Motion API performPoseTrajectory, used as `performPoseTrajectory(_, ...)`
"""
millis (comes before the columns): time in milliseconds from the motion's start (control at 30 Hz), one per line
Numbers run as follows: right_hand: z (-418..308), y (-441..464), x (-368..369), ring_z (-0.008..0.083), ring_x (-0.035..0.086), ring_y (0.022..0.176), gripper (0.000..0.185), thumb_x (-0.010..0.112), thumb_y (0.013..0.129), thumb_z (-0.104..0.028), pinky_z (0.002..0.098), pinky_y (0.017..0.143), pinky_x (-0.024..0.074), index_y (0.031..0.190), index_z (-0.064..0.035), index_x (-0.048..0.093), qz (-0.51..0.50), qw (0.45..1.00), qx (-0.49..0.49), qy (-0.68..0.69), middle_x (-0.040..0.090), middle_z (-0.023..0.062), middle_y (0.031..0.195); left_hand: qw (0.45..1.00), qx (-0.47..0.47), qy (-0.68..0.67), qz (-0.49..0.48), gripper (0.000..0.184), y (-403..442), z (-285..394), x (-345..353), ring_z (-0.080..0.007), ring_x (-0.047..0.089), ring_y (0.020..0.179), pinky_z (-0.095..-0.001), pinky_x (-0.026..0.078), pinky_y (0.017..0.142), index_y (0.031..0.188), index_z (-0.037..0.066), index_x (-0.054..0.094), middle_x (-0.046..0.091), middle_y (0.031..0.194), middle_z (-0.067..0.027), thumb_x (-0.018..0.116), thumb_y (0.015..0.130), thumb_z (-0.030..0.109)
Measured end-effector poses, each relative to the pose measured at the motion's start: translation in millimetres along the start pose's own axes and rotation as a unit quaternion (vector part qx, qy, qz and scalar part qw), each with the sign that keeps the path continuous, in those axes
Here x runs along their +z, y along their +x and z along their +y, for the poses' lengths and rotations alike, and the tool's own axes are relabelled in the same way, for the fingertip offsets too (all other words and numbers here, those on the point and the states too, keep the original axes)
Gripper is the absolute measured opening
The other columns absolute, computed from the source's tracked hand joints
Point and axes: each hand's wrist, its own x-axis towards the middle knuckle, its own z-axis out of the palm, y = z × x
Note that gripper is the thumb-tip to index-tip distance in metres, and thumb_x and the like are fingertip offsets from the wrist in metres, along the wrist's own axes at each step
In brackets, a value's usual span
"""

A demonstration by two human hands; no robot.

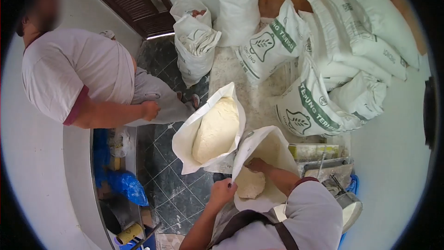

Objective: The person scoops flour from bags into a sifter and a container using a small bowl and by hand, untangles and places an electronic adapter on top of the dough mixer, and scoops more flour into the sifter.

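An opened white sack (282, 146) stands upright in front of me with pale flour (251, 184) low inside it. At its near left rim, my left hand (223, 190) is closed on the sack's edge. My right hand (255, 164) reaches down inside the same sack, above the flour; its fingers are partly hidden, so whether they hold anything I cannot tell. Just beyond, to the left, a second open sack (184, 144) is filled high with cream-coloured flour (217, 129). Its side lies close against the sack I hold.
Printed flour sacks (303, 106) stand and lie stacked at the right. Other white sacks (196, 49) stand at the back. A person (78, 74) stands left on the dark tiled floor (171, 187). Shelving with a blue plastic bag (128, 186) is lower left; a metal pot (350, 208) sits lower right.
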Motion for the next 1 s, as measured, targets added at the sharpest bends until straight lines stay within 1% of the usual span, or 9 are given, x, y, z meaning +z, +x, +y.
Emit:
performPoseTrajectory(33, -5.8, -7.8, -15.6, 0.0361, 0.062, 0.096, 0.056, 0.055, 0.083, -0.058, 0.0430, 0.084, 0.0486, 0.096, -0.0055, 0.069, -0.065, 0.997, 0.031, 0.039, 0.065, 0.0227, 0.099, 1.000, -0.020, 0.005, 0.018, 0.026, -3.1, 6.2, -4.4, -0.0388, 0.064, 0.073, -0.0477, 0.050, 0.067, 0.085, 0.008, 0.067, 0.065, 0.073, -0.0183, 0.059, 0.082, 0.032)
performPoseTrajectory(133, -27.1, -49.8, -53.8, 0.0382, 0.062, 0.090, 0.055, 0.056, 0.083, -0.056, 0.0440, 0.082, 0.0484, 0.088, -0.0031, 0.069, -0.034, 0.995, 0.025, 0.088, 0.065, 0.0249, 0.089, 0.999, 0.004, -0.005, 0.051, 0.028, -4.8, 11.3, -13.6, -0.0399, 0.062, 0.070, -0.0473, 0.048, 0.065, 0.079, 0.004, 0.066, 0.063, 0.072, -0.0208, 0.058, 0.081, 0.030)
performPoseTrajectory(167, -32.0, -67.5, -53.1, 0.0403, 0.062, 0.086, 0.052, 0.056, 0.085, -0.052, 0.0445, 0.080, 0.0479, 0.080, -0.0018, 0.068, 0.111, 0.984, -0.022, 0.140, 0.065, 0.0246, 0.086, 0.998, 0.009, -0.012, 0.063, 0.028, -2.9, 7.2, -11.1, -0.0400, 0.062, 0.069, -0.0475, 0.048, 0.065, 0.078, 0.003, 0.065, 0.063, 0.071, -0.0209, 0.057, 0.081, 0.030)
performPoseTrajectory(267, -19.1, -65.2, -52.5, 0.0433, 0.061, 0.085, 0.052, 0.054, 0.087, -0.050, 0.0460, 0.079, 0.0469, 0.077, -0.0001, 0.067, 0.180, 0.977, -0.064, 0.100, 0.065, 0.0252, 0.087, 0.997, 0.015, 0.040, 0.058, 0.025, 0.6, -5.2, -9.3, -0.0397, 0.063, 0.074, -0.0487, 0.050, 0.068, 0.082, 0.008, 0.068, 0.065, 0.076, -0.0196, 0.059, 0.080, 0.031)
performPoseTrajectory(500, -13.6, -109.8, -80.6, 0.0248, 0.062, 0.074, 0.041, 0.061, 0.087, -0.037, 0.0377, 0.072, 0.0475, 0.094, 0.0033, 0.066, 0.129, 0.934, 0.086, 0.321, 0.067, 0.0172, 0.085, 0.993, 0.022, 0.081, 0.089, 0.025, 14.7, 11.2, -17.7, -0.0389, 0.063, 0.074, -0.0493, 0.049, 0.067, 0.078, 0.007, 0.062, 0.064, 0.074, -0.0176, 0.060, 0.081, 0.031)
performPoseTrajectory(567, -15.9, -117.8, -75.9, 0.0170, 0.057, 0.070, 0.035, 0.063, 0.088, -0.031, 0.0346, 0.064, 0.0456, 0.092, 0.0043, 0.065, 0.232, 0.856, 0.090, 0.452, 0.065, 0.0110, 0.081, 0.992, 0.048, 0.078, 0.082, 0.025, 18.5, 8.1, -15.4, -0.0380, 0.063, 0.076, -0.0494, 0.049, 0.066, 0.078, 0.007, 0.060, 0.064, 0.074, -0.0170, 0.059, 0.081, 0.031)
performPoseTrajectory(767, -13.9, -147.0, -74.7, 0.0168, 0.055, 0.070, 0.034, 0.059, 0.090, -0.031, 0.0333, 0.066, 0.0438, 0.088, 0.0018, 0.064, 0.256, 0.777, 0.071, 0.570, 0.061, 0.0080, 0.077, 0.990, 0.052, 0.082, 0.107, 0.024, 16.6, 3.3, -8.1, -0.0366, 0.063, 0.075, -0.0458, 0.049, 0.068, 0.079, 0.006, 0.062, 0.064, 0.074, -0.0155, 0.060, 0.081, 0.029)
performPoseTrajectory(900, -18.1, -170.7, -85.7, 0.0172, 0.054, 0.070, 0.034, 0.057, 0.092, -0.033, 0.0341, 0.068, 0.0437, 0.087, 0.0004, 0.063, 0.219, 0.808, 0.119, 0.533, 0.059, 0.0070, 0.075, 0.990, 0.041, 0.091, 0.100, 0.024, 16.5, 7.3, -9.1, -0.0360, 0.064, 0.076, -0.0457, 0.049, 0.068, 0.081, 0.006, 0.063, 0.065, 0.075, -0.0159, 0.060, 0.081, 0.029)
performPoseTrajectory(1000, -28.1, -183.0, -89.1, 0.0190, 0.053, 0.069, 0.035, 0.057, 0.091, -0.035, 0.0352, 0.069, 0.0451, 0.086, -0.0009, 0.063, 0.244, 0.771, 0.099, 0.580, 0.058, 0.0074, 0.076, 0.990, 0.049, 0.084, 0.100, 0.025, 15.4, 5.8, -12.6, -0.0360, 0.064, 0.076, -0.0453, 0.049, 0.068, 0.082, 0.005, 0.063, 0.065, 0.075, -0.0163, 0.060, 0.082, 0.030)
